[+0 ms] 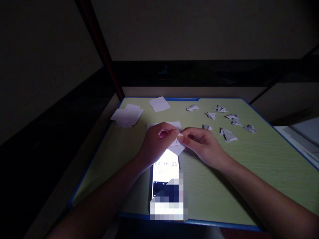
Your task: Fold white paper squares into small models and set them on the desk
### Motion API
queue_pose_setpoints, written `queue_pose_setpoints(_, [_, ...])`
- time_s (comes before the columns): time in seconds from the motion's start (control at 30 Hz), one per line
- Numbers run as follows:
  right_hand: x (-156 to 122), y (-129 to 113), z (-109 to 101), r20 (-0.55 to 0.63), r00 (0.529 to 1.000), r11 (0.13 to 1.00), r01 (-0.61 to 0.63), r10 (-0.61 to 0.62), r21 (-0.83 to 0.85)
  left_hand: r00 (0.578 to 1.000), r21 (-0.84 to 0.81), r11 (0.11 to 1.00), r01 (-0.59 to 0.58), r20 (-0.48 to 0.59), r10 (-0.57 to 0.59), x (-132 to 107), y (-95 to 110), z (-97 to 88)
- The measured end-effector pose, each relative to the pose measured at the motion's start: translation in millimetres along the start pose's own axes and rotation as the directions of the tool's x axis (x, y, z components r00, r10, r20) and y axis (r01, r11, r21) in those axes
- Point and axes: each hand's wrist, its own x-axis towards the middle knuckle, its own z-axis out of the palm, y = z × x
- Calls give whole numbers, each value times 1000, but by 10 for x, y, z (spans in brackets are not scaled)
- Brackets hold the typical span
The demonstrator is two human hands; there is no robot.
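Observation:
Between my two hands is a small folded piece of white paper (177, 150), pinched above the top of a lit phone (165, 171). My left hand (159, 139) grips its left side with thumb and fingers pressed together. From the other side my right hand (203, 142) pinches the paper, thumb on top. The fingers hide part of the folds. Behind my hands a flat white sheet (175, 124) lies on the table, partly covered by them. The phone's screen shows a timer reading 00:16:36, and its lower part is blurred out.
A stack of white paper squares (127, 115) lies at the table's left edge, with a single square (159, 104) near the back. Several folded paper pieces (228, 134) are scattered on the right. The green table (211, 196) has a blue rim; walls stand behind and left.

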Motion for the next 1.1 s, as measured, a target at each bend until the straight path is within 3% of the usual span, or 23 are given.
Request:
queue_pose_setpoints(0.4, [17,-14,13,-73,997,999,23,-26,-37,999,-28,999,18,33,-17,-2,3,-13])
queue_pose_setpoints(0.57, [22,-23,13,-33,999,999,36,-36,-17,1000,24,1000,13,8,-13,6,24,-14])
queue_pose_setpoints(0.73, [25,-13,23,35,999,999,-41,41,-2,1000,47,999,-7,-5,7,5,18,-12])
queue_pose_setpoints(0.97, [21,-22,29,57,996,998,-67,67,14,998,-28,999,46,42,-45,6,65,-46])
queue_pose_setpoints(1.1, [23,-25,31,64,995,997,-73,72,7,997,36,999,40,61,-42,11,52,-47])
